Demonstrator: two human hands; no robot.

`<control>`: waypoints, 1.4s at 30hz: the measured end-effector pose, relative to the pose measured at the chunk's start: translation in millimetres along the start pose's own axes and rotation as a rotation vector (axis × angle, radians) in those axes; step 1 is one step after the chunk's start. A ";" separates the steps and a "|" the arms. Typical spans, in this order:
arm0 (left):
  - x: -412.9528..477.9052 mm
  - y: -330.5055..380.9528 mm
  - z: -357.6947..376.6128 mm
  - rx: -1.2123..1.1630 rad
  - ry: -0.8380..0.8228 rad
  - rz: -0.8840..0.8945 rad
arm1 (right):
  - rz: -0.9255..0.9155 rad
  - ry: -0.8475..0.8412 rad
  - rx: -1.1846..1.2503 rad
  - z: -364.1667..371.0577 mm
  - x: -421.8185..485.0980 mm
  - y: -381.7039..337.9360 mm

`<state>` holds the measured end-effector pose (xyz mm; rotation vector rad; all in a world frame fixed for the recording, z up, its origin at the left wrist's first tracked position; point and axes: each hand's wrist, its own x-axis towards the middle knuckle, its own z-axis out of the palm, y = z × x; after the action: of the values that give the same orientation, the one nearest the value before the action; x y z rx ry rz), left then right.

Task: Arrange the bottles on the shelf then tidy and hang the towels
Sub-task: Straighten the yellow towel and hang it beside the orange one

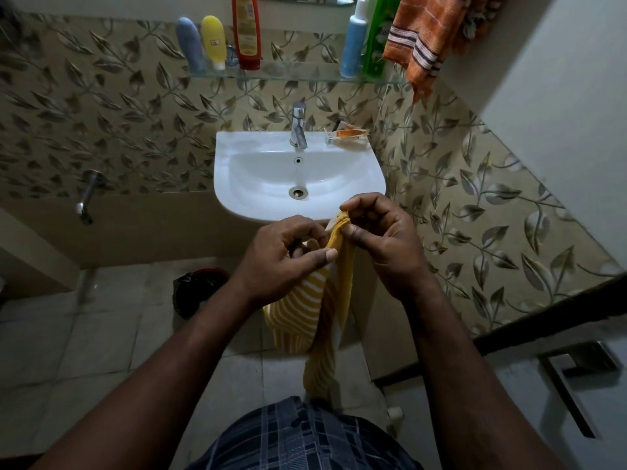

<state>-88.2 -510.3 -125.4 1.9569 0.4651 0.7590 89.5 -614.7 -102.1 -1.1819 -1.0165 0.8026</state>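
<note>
Leaf-patterned tiles [112, 106] are seen covering the bathroom wall, and a white washbasin [237, 205] is fixed to it, just beyond the fingers. A yellow striped towel [298, 307] is held in the air between the two hands, in front of the basin's near rim.

Its gathered top edge is pinched by the right hand [383, 239], whose fingers [359, 234] are curled narrowly with the thumb pressed against the cloth. A fold just below and to the left of that edge is gripped by the left hand [285, 252], its thumb laid across the fabric and its other fingers curled behind it. From both grips the towel is left hanging down below the fingers, towards a checked garment [305, 439] at the bottom of the view.

Well above and beyond the fingers, a glass shelf [298, 71] is mounted on the wall. On its left part a grey-blue tube [190, 44], a yellow tube [213, 40] and a red bottle [246, 32] are stood side by side. On its right part a blue bottle [354, 45] and a green bottle [378, 35] are stood together. An orange towel [424, 35] with dark and white stripes is hung just to the right of the green bottle, over the shelf's right end.

A chrome tap [298, 128] is set at the back of the basin, and a soap dish [349, 134] with an orange bar is placed beside it. Down to the left of the fingers, a dark bin [200, 290] is stood on the tiled floor [84, 334].
</note>
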 end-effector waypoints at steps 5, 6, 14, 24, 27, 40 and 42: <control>0.0 1.4 4.1 0.292 -0.079 0.083 | 0.010 0.029 -0.002 -0.9 -0.8 -3.1; 0.2 1.9 6.2 0.370 -0.073 0.092 | 0.012 0.033 -0.010 -0.2 -0.8 -3.7; -3.1 7.1 8.2 0.751 -0.053 0.204 | 0.017 0.220 -0.049 3.9 -0.2 -3.6; -33.0 -9.0 46.6 0.571 -0.173 0.007 | -0.009 0.531 -0.131 -19.9 19.0 -4.0; -29.8 -15.3 43.6 0.600 -0.134 -0.040 | 0.046 0.545 -0.178 -33.9 30.9 8.1; -30.3 -15.2 39.2 0.682 -0.125 -0.164 | 0.144 0.684 -0.229 -59.8 76.0 38.9; -32.0 -14.2 38.9 0.694 -0.123 -0.156 | 0.171 0.696 -0.243 -64.7 87.8 42.3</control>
<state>-85.4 -547.8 -161.9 2.5457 0.8787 0.3939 181.6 -548.2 -129.6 -1.6192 -0.4424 0.3436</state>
